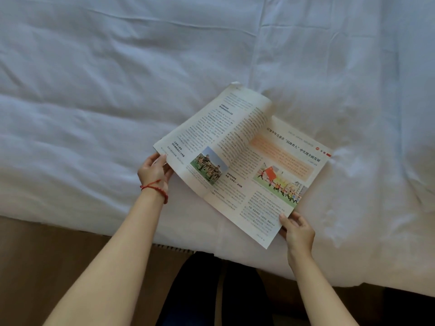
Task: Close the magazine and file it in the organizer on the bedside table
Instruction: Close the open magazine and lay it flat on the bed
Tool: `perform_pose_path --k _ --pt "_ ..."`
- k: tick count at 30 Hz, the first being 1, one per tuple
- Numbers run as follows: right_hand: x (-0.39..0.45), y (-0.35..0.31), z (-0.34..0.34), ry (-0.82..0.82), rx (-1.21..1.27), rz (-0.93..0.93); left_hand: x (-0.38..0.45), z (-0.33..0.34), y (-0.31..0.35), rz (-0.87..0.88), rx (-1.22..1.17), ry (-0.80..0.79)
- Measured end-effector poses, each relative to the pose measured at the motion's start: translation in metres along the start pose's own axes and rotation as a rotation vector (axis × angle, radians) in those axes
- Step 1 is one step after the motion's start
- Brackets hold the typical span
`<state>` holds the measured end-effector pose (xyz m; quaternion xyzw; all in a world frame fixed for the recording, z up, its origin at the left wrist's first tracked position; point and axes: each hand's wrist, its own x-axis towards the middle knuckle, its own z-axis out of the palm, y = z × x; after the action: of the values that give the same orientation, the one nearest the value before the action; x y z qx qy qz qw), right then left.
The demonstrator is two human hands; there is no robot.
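Note:
An open magazine [242, 161] with printed text and colour photos lies on the white bed near its front edge, turned at an angle. Its left half is raised off the sheet and curls over toward the spine. My left hand [154, 171], with a red string bracelet at the wrist, grips the lower left corner of that raised half. My right hand [297, 229] pinches the near right corner of the flat right page. The organizer and the bedside table are not in view.
The white bed sheet [117, 102] fills most of the view, wrinkled, with a seam running down right of centre. Brown floor [47, 255] shows below the bed's edge. My dark-clothed legs [211, 290] stand against the bed.

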<state>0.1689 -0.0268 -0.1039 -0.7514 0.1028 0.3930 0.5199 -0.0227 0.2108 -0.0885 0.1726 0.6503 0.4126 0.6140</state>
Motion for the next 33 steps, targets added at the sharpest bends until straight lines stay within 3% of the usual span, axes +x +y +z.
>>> perform_pose_path --k 9,13,16,19,21,24,27,29,33 --pt "-0.007 -0.001 -0.005 -0.019 0.064 0.035 -0.094 -0.005 -0.012 0.004 0.041 -0.304" --pt "-0.008 0.001 -0.014 -0.021 0.125 0.067 -0.12 0.002 -0.061 0.017 0.264 -0.401" --pt "-0.008 0.002 -0.018 0.031 0.098 0.047 -0.124 0.0 -0.093 0.216 0.598 -0.538" --pt "-0.016 -0.008 -0.031 0.273 -0.156 -0.203 -0.129 0.0 -0.111 0.347 0.803 -0.668" --pt "-0.025 -0.021 -0.033 0.344 -0.333 -0.433 -0.136 0.002 -0.11 0.415 0.878 -0.733" --pt "-0.021 -0.032 -0.02 0.205 -0.566 -0.728 -0.13 0.008 -0.108 0.678 1.046 -0.72" --pt "0.006 -0.029 0.004 0.051 -0.851 -0.9 -0.101 0.014 -0.123 0.977 1.405 -0.644" --pt "0.026 -0.022 0.019 -0.054 -1.051 -0.998 -0.084 0.016 -0.133 1.033 1.603 -0.634" --pt "0.063 -0.014 0.039 -0.22 -1.41 -1.161 -0.065 0.011 -0.151 1.034 1.755 -0.665"
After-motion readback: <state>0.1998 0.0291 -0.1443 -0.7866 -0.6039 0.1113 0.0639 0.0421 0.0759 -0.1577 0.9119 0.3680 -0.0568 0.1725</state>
